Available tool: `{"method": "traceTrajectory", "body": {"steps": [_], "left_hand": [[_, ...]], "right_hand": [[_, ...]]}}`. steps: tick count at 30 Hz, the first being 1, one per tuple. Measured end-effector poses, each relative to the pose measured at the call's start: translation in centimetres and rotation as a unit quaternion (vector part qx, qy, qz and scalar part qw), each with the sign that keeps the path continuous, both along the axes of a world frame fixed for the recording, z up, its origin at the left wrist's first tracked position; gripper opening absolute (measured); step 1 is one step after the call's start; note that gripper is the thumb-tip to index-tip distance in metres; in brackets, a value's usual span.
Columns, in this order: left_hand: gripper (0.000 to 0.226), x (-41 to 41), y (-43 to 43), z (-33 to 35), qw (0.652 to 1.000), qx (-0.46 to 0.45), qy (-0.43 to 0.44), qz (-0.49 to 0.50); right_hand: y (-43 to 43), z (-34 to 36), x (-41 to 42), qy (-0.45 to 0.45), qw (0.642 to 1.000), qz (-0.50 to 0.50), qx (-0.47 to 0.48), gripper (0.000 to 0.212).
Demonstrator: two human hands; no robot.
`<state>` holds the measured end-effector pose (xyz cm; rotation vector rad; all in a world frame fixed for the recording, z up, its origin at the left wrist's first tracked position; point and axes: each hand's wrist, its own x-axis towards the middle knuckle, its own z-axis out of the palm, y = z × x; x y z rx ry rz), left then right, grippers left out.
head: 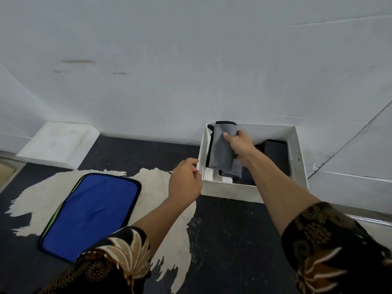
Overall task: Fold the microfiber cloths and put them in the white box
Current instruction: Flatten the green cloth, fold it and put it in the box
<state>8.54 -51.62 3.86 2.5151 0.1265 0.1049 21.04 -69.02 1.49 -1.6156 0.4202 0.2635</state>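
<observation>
A white box (298, 158) stands against the wall on the dark table. My right hand (241, 146) is inside it, shut on a folded grey microfiber cloth (222, 149) with a black hem, held at the box's left side. A dark folded cloth (276, 154) lies at the right of the box's inside. My left hand (186, 180) pinches the box's near left corner rim. A blue cloth (91, 215) with a black hem lies flat on the table to the left, a green cloth edge (53, 220) peeking from beneath it.
The table (222, 240) has a dark top with a worn pale patch under the blue cloth. A white lid or slab (57, 143) lies at the back left by the wall. A white ledge (350, 187) runs to the right of the box.
</observation>
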Motion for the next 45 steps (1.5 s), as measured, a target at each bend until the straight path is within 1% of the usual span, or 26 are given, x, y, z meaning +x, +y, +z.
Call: {"method": "traceTrajectory", "body": {"steps": [1, 2, 4, 5, 8, 11, 14, 16, 20, 23, 25, 28, 30, 32, 34, 36, 41, 45], "left_hand": [[0.027, 0.1, 0.1, -0.1, 1.0, 0.003, 0.001, 0.003], [0.027, 0.2, 0.2, -0.2, 1.0, 0.005, 0.001, 0.008], [0.028, 0.2, 0.6, -0.6, 1.0, 0.007, 0.006, 0.018], [0.029, 0.4, 0.7, -0.9, 1.0, 0.009, 0.009, 0.025], [0.03, 0.7, 0.9, -1.3, 0.999, 0.013, 0.016, 0.04], [0.031, 1.2, 0.6, -1.4, 0.999, 0.012, 0.019, 0.044], [0.031, 2.0, 0.1, -1.3, 0.999, 0.01, 0.013, 0.05], [0.031, 2.3, -0.1, -1.3, 0.999, 0.01, 0.013, 0.052], [0.03, 2.3, -0.1, -1.7, 0.998, 0.011, 0.023, 0.053], [0.03, 1.9, 0.0, -2.0, 0.998, 0.009, 0.028, 0.053], [0.03, 1.7, 0.1, -1.8, 0.998, 0.009, 0.029, 0.05], [0.031, 1.4, 0.5, -1.3, 0.999, 0.006, 0.027, 0.041], [0.032, 1.1, 0.8, -1.0, 0.999, 0.004, 0.027, 0.031], [0.033, 0.7, 1.3, -0.7, 0.999, 0.009, 0.026, 0.02], [0.034, 0.2, 2.0, -0.4, 0.999, 0.02, 0.027, 0.008], [0.034, -0.3, 2.9, 0.0, 0.999, 0.029, 0.028, -0.006], [0.038, -1.1, 5.0, 1.0, 0.997, 0.056, 0.029, -0.033], [0.044, -1.8, 7.4, 2.0, 0.994, 0.082, 0.023, -0.062]], "right_hand": [[0.3, -0.6, 0.3, 0.014, 0.998, 0.036, -0.055, 0.035], [0.4, -1.5, 0.4, 0.019, 0.987, 0.08, -0.136, 0.041], [0.5, -3.1, 0.0, 0.009, 0.95, 0.149, -0.275, 0.044], [0.6, -3.7, 0.0, 0.006, 0.939, 0.16, -0.303, 0.045], [0.9, -4.1, 0.1, 0.005, 0.93, 0.151, -0.336, 0.049], [1.3, -3.8, 0.7, -0.005, 0.928, 0.139, -0.347, 0.041], [1.4, -3.5, 1.2, -0.029, 0.941, 0.129, -0.312, 0.035], [1.3, -3.5, 1.1, -0.034, 0.943, 0.128, -0.306, 0.033], [0.7, -3.6, 0.1, -0.014, 0.926, 0.117, -0.358, 0.04], [0.8, -2.9, -0.3, -0.041, 0.914, 0.093, -0.392, 0.034], [1.0, -2.4, -0.8, -0.045, 0.894, 0.12, -0.429, 0.036], [1.0, -1.9, -1.8, -0.04, 0.853, 0.206, -0.478, 0.043], [1.0, -1.7, -2.5, -0.033, 0.829, 0.267, -0.491, 0.043], [1.0, -1.6, -3.4, -0.018, 0.818, 0.31, -0.485, 0.044], [1.1, -1.2, -4.5, -0.009, 0.818, 0.329, -0.472, 0.046], [1.3, -0.4, -5.7, -0.013, 0.826, 0.322, -0.463, 0.044], [3.0, 2.1, -9.2, -0.046, 0.865, 0.227, -0.446, 0.044], [6.1, 4.0, -12.7, -0.087, 0.872, 0.149, -0.458, 0.044]]}}
